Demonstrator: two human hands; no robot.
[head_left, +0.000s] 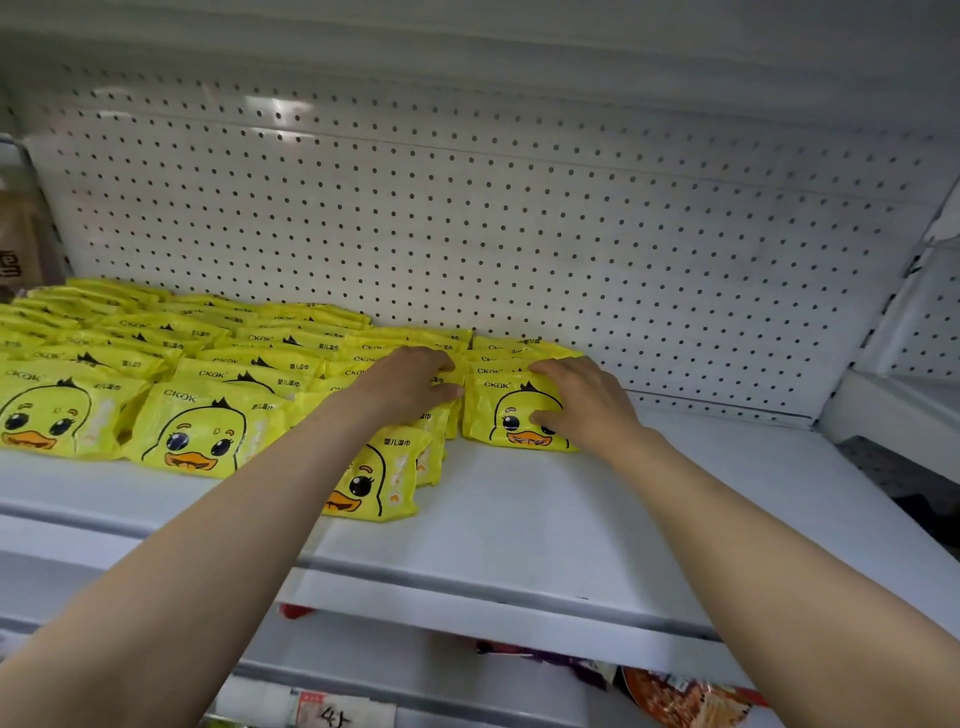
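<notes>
Both arms stretched out over shelf (571, 509); right hand (587, 405) gripping front duck pack (498, 410), thumb on its face, fingers over top; left hand (405, 384) apparently pinching neighbouring pack (444, 378).

On the white shelf (571, 509), the right hand (587, 402) grips the duck packet (498, 410) fronting the shelf's rightmost row, while the left hand (410, 382) holds neighbouring packets (439, 423) nearer the shelf's middle.

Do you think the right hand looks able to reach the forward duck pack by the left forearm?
Probably yes: only bare shelf lies between the right hand and the forward duck pack.
</notes>
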